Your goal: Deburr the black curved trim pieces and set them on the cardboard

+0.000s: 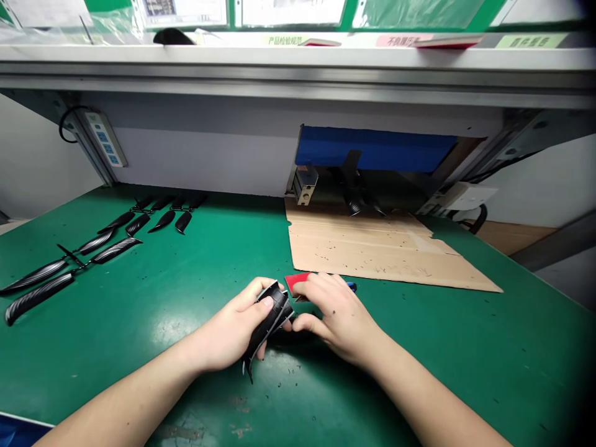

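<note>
My left hand (237, 323) grips a black curved plastic piece (270, 316), hollow and thin-edged, tilted with its upper end toward my right hand. It seems to consist of two shells side by side. Just right of it, my right hand (338, 313) has its fingers curled, thumb and fingertips close to the piece's upper end. Whatever those fingers hold is hidden. A flat red thing (297, 281) shows by the right fingertips, and a blue and black end (352, 287) sticks out behind the knuckles. I cannot tell whether they are one object.
Several black propeller-like blade assemblies (112, 251) lie at the left on the green table (223, 248). A cardboard sheet (354, 251) lies at the back right, below more black blades (354, 197) and a metal block (306, 186). Dark crumbs dot the tabletop. A shelf (298, 77) spans overhead.
</note>
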The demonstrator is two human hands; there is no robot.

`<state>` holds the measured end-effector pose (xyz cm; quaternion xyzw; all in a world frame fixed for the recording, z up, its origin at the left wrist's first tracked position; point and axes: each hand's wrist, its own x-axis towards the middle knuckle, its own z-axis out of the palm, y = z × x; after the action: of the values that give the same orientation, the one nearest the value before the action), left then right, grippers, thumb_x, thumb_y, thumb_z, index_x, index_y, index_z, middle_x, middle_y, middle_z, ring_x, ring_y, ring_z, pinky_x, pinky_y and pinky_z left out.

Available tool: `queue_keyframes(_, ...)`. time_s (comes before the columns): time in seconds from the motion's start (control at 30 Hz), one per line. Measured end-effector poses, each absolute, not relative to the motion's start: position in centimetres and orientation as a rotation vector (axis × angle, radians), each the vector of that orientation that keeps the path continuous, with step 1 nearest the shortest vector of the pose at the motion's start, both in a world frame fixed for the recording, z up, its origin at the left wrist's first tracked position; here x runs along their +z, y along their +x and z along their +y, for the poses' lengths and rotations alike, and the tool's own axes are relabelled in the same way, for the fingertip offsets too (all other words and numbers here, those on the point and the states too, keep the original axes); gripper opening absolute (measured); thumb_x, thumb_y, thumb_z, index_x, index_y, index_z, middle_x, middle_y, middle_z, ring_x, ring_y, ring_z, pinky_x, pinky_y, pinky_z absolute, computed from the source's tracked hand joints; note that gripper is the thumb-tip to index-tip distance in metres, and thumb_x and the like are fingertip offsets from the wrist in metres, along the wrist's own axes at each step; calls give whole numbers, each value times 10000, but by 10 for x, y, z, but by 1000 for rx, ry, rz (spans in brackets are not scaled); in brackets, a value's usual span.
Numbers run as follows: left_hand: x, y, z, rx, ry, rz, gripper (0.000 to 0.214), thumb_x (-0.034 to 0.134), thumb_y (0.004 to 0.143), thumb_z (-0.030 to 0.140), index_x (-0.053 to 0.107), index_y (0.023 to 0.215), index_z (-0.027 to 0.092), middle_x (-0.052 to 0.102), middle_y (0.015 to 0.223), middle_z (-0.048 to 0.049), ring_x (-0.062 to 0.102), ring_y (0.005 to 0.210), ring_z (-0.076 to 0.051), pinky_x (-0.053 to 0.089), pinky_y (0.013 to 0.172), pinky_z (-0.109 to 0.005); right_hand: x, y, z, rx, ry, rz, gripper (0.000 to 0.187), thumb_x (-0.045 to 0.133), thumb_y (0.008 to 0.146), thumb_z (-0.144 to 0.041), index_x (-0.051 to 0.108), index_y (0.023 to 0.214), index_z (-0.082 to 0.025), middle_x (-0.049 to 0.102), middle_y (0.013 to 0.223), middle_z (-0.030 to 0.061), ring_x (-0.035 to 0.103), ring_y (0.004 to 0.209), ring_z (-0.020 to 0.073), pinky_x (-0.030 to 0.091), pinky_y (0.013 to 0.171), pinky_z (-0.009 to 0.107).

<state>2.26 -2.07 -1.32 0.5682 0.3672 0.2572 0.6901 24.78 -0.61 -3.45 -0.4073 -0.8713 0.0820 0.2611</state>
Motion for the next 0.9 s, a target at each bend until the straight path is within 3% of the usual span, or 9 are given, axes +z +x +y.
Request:
queue_keyframes(0.23, -19, 27, -17, 686, 1225, 839, 319, 401, 949, 462, 487, 1015, 162, 601, 825, -30, 471, 480, -78, 363, 471, -203, -39, 237, -11, -228, -1248, -2371, 670, 209, 925, -737, 593, 970, -190, 556, 874, 53, 461, 818, 225, 280, 723, 347)
queue_keyframes(0.37, -16, 31, -20, 767, 1269, 872, 324, 399, 949, 462, 510, 933, 158, 607, 805, -30, 449, 494, -88, 327, 429, -203, -37, 233, -13, -367, -1289, -2375, 707, 99, 949, -694, 578, 854, -183, 551, 852, 53, 446, 797, 218, 268, 717, 354)
queue_keyframes(0.57, -19, 30, -25, 828, 1496, 922, 306, 382, 971, 424, 532, 876, 174, 601, 845, -19, 533, 815, -163, 419, 701, -247, -37, 232, -12, -408, -1235, -2441, 672, 79, 995, -611, 536, 767, -175, 528, 779, 45, 423, 731, 203, 237, 655, 337)
queue_keyframes(0.67, -20, 28, -24, 796, 1651, 973, 319, 347, 984, 416, 537, 890, 178, 592, 884, -18, 512, 820, -167, 401, 741, -268, -41, 233, -10, -387, -1229, -2476, 639, 103, 1016, -574, 546, 779, -180, 520, 737, 39, 423, 712, 204, 231, 643, 335)
queue_keyframes(0.77, -21, 28, -24, 769, 1779, 995, 327, 333, 986, 410, 549, 904, 179, 582, 838, -15, 495, 759, -164, 392, 732, -278, -44, 238, -8, -182, -1219, -2513, 622, 148, 1019, -586, 567, 793, -185, 529, 720, 33, 439, 694, 196, 249, 636, 323)
queue_keyframes(0.9, -22, 30, -25, 826, 1761, 979, 344, 336, 984, 427, 564, 914, 180, 555, 795, -15, 479, 743, -164, 396, 796, -287, -42, 249, -5, 680, -1040, -2442, 583, 272, 991, -648, 519, 739, -183, 499, 671, -9, 445, 621, 151, 308, 578, 259)
